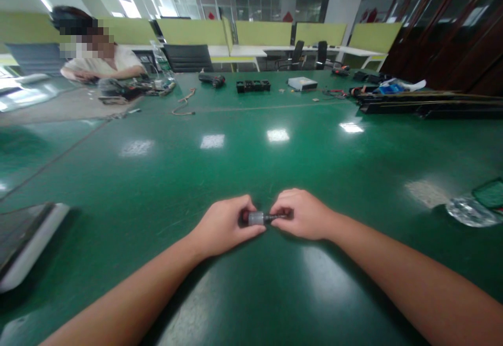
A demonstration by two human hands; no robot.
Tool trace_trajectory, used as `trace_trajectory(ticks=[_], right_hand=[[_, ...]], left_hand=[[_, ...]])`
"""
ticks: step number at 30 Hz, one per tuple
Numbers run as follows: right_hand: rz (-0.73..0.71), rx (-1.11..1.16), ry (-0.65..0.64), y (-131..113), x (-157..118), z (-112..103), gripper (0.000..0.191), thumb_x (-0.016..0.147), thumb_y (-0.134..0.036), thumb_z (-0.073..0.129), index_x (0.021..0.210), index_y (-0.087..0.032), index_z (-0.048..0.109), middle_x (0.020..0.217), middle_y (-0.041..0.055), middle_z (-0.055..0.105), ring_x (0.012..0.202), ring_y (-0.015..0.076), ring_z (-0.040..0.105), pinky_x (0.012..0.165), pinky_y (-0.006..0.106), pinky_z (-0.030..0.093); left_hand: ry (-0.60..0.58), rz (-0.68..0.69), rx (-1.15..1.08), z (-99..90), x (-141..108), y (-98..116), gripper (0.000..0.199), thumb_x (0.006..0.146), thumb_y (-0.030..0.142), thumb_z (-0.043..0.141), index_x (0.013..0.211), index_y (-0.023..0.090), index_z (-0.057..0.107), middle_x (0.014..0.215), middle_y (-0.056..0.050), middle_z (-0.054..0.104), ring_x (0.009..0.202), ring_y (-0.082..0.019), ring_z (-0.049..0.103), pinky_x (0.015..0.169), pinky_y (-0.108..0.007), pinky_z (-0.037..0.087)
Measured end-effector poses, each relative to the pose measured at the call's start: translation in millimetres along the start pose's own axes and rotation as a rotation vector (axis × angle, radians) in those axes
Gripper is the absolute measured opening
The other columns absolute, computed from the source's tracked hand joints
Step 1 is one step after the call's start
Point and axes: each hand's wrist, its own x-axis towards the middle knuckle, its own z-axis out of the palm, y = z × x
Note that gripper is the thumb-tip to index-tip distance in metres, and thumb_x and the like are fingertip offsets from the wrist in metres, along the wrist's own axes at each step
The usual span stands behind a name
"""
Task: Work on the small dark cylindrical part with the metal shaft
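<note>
The person working here has both hands on one slim cylindrical tool [257,218], which lies between them, low over the green bench [236,170]; whether it touches the surface I cannot tell. The fingers of the left hand [226,224] pinch the tool's grey collar, thumb on the near side; those of the right hand [304,212] pinch its dark shaft [268,218], much of which is hidden in the grip. The step in hand looks to me like a two-ended hold, one hand steadying the body while the other minds the shaft; any move from there would call for a light pinch, collar and shaft in line. As for containers, a clear plastic bottle [161,58] stands near the seated co-worker [106,64], too blurred to show what it holds; crumpled clear plastic packaging [473,212] lies towards the right edge, its contents unclear; across the bench, a black rack [253,86] has dark hollows too small to read; the silver metal box [302,84] beside it hides its inside.
</note>
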Motion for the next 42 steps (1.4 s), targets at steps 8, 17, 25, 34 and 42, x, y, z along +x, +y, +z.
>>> trace_trajectory(ticks=[8, 17, 25, 34, 42], right_hand=[[0.040, 0.008, -0.032, -1.4, -1.4, -4.0, 0.007, 0.080, -0.021, 0.072, 0.086, -0.018, 0.072, 0.077, 0.0005, 0.067, 0.073, 0.0142, 0.058, 0.072, 0.027, 0.041], [0.096, 0.037, -0.048, -1.4, -3.0, -9.5, 0.008, 0.076, -0.019, 0.074, 0.084, -0.017, 0.073, 0.074, 0.0001, 0.065, 0.068, 0.0123, 0.058, 0.066, 0.024, 0.041], [0.101, 0.028, -0.050, -1.9, -4.4, -12.5, 0.007, 0.076, -0.017, 0.073, 0.083, -0.017, 0.073, 0.075, 0.0014, 0.065, 0.070, 0.0132, 0.058, 0.067, 0.025, 0.042], [0.101, 0.027, -0.061, -3.0, -4.7, -15.2, 0.007, 0.077, -0.018, 0.074, 0.084, -0.016, 0.072, 0.076, 0.0017, 0.065, 0.071, 0.0136, 0.058, 0.068, 0.025, 0.042], [0.107, 0.050, -0.072, -0.5, -6.1, -17.8, 0.008, 0.077, -0.018, 0.074, 0.085, -0.017, 0.072, 0.077, 0.0014, 0.066, 0.069, 0.0129, 0.058, 0.067, 0.025, 0.043]], left_hand=[[-0.004, 0.010, -0.006, 0.2, -0.3, -0.7, 0.031, 0.079, 0.050, 0.070, 0.087, 0.021, 0.060, 0.077, 0.002, 0.067, 0.067, -0.016, 0.061, 0.061, -0.025, 0.038], [-0.005, 0.004, -0.015, 1.7, -1.2, -2.1, 0.032, 0.080, 0.051, 0.070, 0.087, 0.021, 0.061, 0.077, 0.003, 0.067, 0.067, -0.016, 0.061, 0.061, -0.025, 0.038], [-0.008, -0.001, -0.022, 1.6, -1.0, -2.0, 0.032, 0.079, 0.050, 0.070, 0.088, 0.021, 0.060, 0.077, 0.003, 0.067, 0.067, -0.015, 0.061, 0.060, -0.025, 0.038], [-0.005, -0.005, -0.026, 0.7, -1.2, -1.2, 0.031, 0.079, 0.050, 0.070, 0.087, 0.021, 0.061, 0.077, 0.002, 0.067, 0.067, -0.016, 0.060, 0.060, -0.025, 0.038], [0.000, -0.001, -0.023, 0.2, -0.7, -1.0, 0.031, 0.079, 0.050, 0.070, 0.088, 0.021, 0.061, 0.078, 0.001, 0.068, 0.067, -0.017, 0.061, 0.060, -0.025, 0.038]])
